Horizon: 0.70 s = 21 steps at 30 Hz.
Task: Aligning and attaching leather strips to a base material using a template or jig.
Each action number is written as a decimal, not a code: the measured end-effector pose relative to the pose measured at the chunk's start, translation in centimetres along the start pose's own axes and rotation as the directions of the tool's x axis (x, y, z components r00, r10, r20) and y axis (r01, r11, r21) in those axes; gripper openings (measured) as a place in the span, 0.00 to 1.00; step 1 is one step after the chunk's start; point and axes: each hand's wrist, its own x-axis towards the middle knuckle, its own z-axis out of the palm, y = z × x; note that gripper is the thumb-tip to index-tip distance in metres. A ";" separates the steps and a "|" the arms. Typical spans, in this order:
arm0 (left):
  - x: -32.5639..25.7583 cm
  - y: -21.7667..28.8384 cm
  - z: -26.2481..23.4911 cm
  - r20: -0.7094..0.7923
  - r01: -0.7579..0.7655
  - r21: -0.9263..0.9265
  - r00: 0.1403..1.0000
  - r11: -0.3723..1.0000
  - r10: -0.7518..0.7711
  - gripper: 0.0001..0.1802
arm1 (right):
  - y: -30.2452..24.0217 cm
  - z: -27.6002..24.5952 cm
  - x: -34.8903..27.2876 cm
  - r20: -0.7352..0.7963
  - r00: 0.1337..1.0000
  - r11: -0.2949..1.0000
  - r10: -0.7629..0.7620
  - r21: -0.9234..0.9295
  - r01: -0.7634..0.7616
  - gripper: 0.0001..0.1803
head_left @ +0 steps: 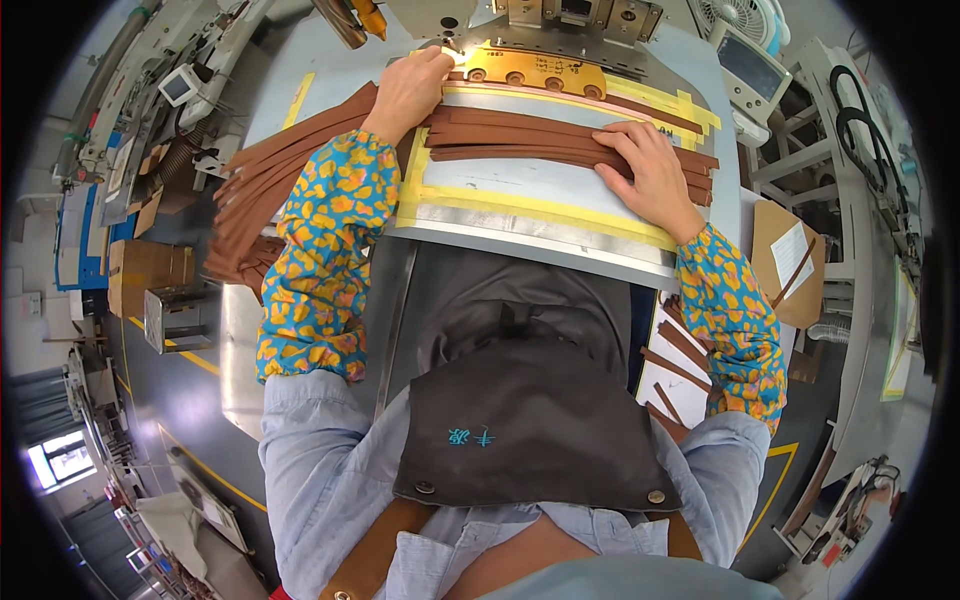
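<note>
At the left end of a yellow guide plate (545,70) with round cutouts, my left hand (412,92) is closed, its fingertips beside a bright light. What those fingers grip is hidden. A single brown strip (650,114) runs along the plate's near edge. My right hand (648,172) lies over the right part of a bundle of flat brown strips (510,133), fingers slightly apart and thumb toward me. A larger fan of brown strips (300,158) spreads left from under my left wrist and hangs over the table's left edge.
Yellow tape (540,206) borders the pale worktable. Metal machine parts (575,14) stand at the back, with a control screen (752,70) and a fan (735,22) at right. Loose strips (676,370) lie below the table by my right forearm. A cardboard box (150,280) stands left.
</note>
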 end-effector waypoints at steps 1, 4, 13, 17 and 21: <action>-0.1 -0.2 -0.1 0.002 -0.002 0.001 1.000 1.000 0.002 0.03 | 0.1 0.1 0.1 -0.002 1.000 1.000 0.001 0.002 -0.001 0.17; -0.6 -0.9 0.4 -0.032 0.050 -0.062 0.998 0.997 -0.052 0.03 | 0.7 0.8 1.2 -0.034 0.999 0.999 -0.032 -0.004 0.032 0.17; -0.8 -1.3 1.7 -0.071 0.150 -0.253 0.982 0.956 -0.173 0.05 | 1.3 1.6 2.6 -0.029 0.999 0.999 -0.032 -0.010 0.032 0.17; -0.6 -0.7 1.4 -0.072 0.180 -0.242 0.977 0.953 -0.203 0.05 | 1.3 1.6 2.6 -0.041 0.998 0.999 -0.036 -0.013 0.036 0.17; -0.7 -0.8 1.4 -0.107 0.155 -0.213 0.978 0.965 -0.180 0.06 | 1.3 1.6 2.7 -0.030 0.999 1.000 -0.026 -0.003 0.026 0.17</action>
